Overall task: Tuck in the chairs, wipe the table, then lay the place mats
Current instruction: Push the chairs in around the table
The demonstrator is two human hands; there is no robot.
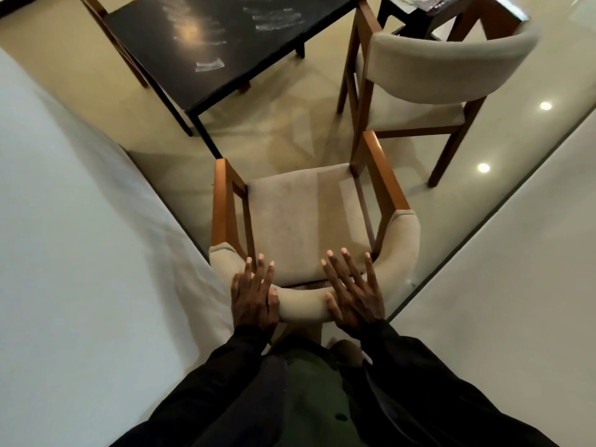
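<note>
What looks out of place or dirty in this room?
Two things. Neither chair is tucked under the table: the near chair stands short of its corner, and the far chair sits off to the side, turned at an angle. The table top also carries whitish smears, so it looks unwiped.

Both hands on near chair (pixel 306 221) backrest, left hand (pixel 254 298) beside right hand (pixel 353 298). Table (pixel 209 43) ahead-left of them. Second chair (pixel 429 75) ahead-right.

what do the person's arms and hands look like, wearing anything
The left hand and right hand are bare: no gloves, rings or watch show. Long black sleeves cover both arms to the wrists. Between them shows a dark green garment with a dark button.
</note>
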